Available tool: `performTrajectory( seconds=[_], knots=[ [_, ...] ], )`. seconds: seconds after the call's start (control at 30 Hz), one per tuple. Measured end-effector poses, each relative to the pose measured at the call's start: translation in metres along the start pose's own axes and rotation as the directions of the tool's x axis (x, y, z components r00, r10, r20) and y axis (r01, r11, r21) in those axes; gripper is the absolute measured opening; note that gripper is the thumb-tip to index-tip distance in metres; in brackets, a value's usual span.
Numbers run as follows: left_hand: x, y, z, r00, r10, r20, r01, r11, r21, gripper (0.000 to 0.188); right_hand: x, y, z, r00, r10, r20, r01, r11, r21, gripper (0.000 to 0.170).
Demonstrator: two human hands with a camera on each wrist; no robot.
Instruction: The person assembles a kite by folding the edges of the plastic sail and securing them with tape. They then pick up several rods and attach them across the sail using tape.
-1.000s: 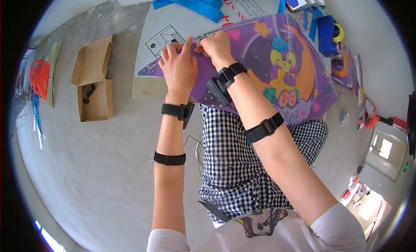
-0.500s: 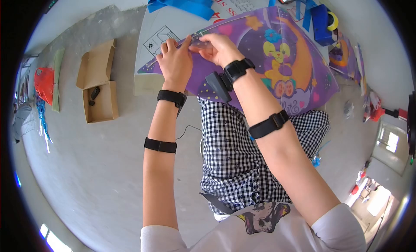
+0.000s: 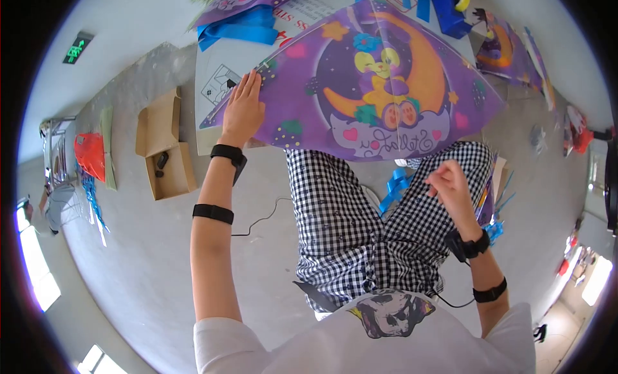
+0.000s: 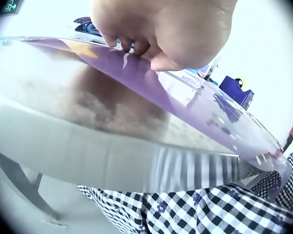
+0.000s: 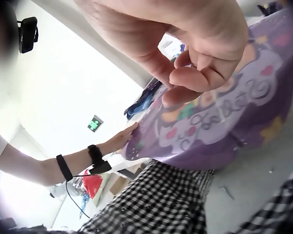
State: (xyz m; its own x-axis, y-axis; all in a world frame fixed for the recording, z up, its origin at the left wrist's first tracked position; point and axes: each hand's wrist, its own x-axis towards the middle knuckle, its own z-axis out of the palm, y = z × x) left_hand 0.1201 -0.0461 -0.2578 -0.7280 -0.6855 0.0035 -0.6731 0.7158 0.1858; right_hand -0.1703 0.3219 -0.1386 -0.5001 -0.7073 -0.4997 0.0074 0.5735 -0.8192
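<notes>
A purple kite with a cartoon animal on an orange moon lies over the table, its lettering reversed. A thin seam runs down its middle, and its lower edge overhangs the table by the person's knees. The left hand rests on the kite's left side with fingers extended toward the slanted edge; in the left wrist view that hand is over the purple sheet. Away from the kite, the right hand hangs above the right thigh, fingers loosely curled. Nothing shows between its fingers in the right wrist view.
Blue ribbon and a blue tape dispenser lie at the table's far side. Another purple printed sheet is at the right. On the floor are an open cardboard box, a red bag and blue ribbon between the legs.
The right hand has left the kite's upper left edge and moved back and right, over the thigh. The left hand stays on the kite, fingers now flatter. The head view has shifted.
</notes>
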Motion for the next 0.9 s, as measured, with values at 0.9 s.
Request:
performTrajectory(
  seconds=[0.9],
  knots=[
    [-0.144,0.314,-0.266,0.581,0.354,-0.733,-0.749,0.586,-0.311,0.034,-0.022,0.073,0.003,0.911,-0.410,0.038,0.407,0.910,0.081,0.025]
  ],
)
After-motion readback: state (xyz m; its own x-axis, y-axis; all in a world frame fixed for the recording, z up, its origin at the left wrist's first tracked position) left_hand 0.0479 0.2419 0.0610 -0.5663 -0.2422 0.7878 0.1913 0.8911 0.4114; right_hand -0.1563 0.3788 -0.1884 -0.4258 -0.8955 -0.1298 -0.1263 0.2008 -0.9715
